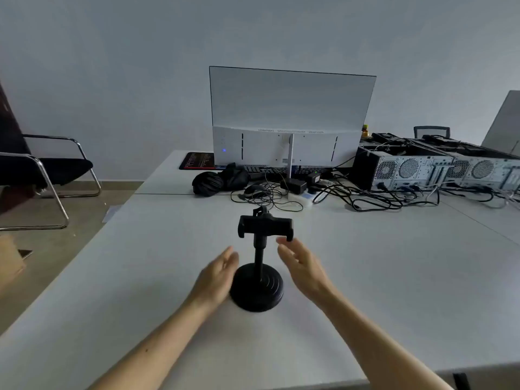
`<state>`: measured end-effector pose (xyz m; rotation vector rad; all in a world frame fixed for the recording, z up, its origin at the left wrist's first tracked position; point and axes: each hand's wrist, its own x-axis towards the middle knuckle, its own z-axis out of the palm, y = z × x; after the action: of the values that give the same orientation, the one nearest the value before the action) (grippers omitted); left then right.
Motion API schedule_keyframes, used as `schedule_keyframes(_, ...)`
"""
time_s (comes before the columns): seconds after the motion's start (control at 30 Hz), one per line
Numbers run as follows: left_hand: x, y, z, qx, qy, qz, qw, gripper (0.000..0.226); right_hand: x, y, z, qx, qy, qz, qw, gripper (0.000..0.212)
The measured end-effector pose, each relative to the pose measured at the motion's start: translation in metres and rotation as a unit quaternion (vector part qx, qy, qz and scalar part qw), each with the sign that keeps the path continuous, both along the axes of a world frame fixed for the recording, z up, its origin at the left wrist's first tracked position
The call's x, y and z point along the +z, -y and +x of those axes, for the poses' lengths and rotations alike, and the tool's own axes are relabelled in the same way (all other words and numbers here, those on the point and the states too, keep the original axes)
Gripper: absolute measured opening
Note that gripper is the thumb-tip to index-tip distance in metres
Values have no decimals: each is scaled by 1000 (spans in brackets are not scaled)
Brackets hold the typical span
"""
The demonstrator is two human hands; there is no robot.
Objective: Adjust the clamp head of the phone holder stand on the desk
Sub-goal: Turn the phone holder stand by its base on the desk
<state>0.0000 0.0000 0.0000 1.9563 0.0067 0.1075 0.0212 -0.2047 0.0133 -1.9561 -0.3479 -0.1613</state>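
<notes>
A black phone holder stand [260,266] rises upright from a round base [257,289] in the middle of the white desk [394,291]. Its clamp head [265,226] sits level at the top of the pole, empty, jaws pointing toward me. My left hand [216,277] hovers flat and open just left of the base, close to its edge. My right hand [302,267] is open to the right of the pole, fingertips right below the clamp head's right jaw; whether they touch it I cannot tell. Neither hand holds anything.
Behind the stand lie tangled black cables [323,192], a power strip [301,198] and a mouse [254,190]. A white monitor [289,119] shows its back. Computer towers [408,170] lie at the right. Black chairs [53,167] stand on the floor at left.
</notes>
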Motion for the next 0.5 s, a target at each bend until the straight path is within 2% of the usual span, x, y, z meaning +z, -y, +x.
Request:
schedule_keyframes(0.07,-7,9,-10,-35,-14,114,993,63,-9,-1,-6,-6,-11,-162,987,44)
schedule_keyframes(0.17,-26,21,-18,-75,-19,257,963,70,-29,-1,-12,41,-17,-307,951,56)
schedule_keyframes(0.27,-32,25,-19,-78,-28,322,943,75,-34,0,-16,51,-18,-372,927,60)
schedule_keyframes(0.5,-33,27,-20,-82,-25,362,928,75,-33,-5,-29,37,-39,-421,906,63)
